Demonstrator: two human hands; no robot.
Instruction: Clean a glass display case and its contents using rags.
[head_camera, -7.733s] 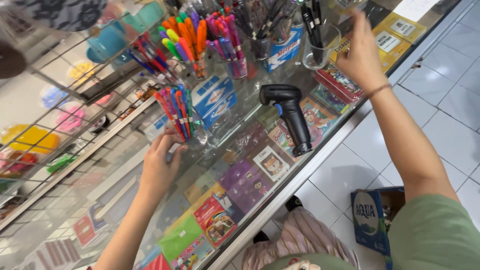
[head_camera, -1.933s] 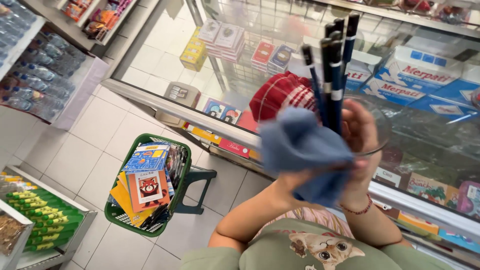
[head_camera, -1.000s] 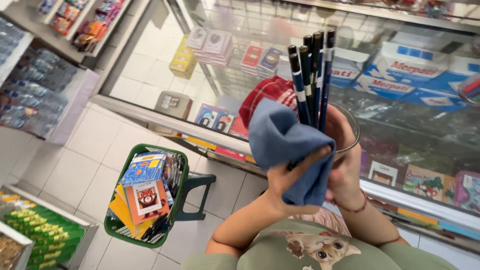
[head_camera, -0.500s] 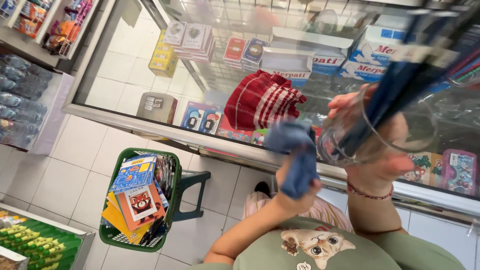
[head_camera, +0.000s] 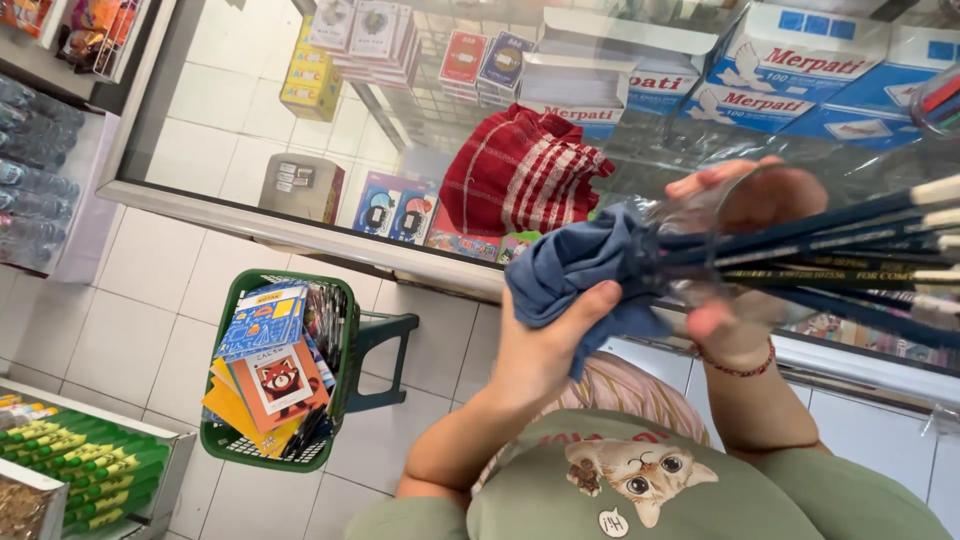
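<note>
My left hand (head_camera: 540, 350) grips a bunched blue cloth (head_camera: 570, 265) and presses it against the base of a clear plastic cup (head_camera: 700, 250). My right hand (head_camera: 735, 330), with a red bracelet on its wrist, is wrapped around the cup. The cup lies tipped on its side. Several dark pencils (head_camera: 850, 240) stick out of it toward the right edge of the view. Both hands are held in front of my chest, above a glass display counter (head_camera: 330, 235).
A green basket (head_camera: 345, 350) full of colourful booklets stands on the white tiled floor at the left. A red-and-white checked cloth (head_camera: 520, 170) and white and blue boxes (head_camera: 790, 70) lie inside the counter. Green packs (head_camera: 90, 465) fill a shelf at the lower left.
The cup has tipped from upright to lying sideways, so the pencils now point right. The blue cloth has shifted from covering the cup's side to its base.
</note>
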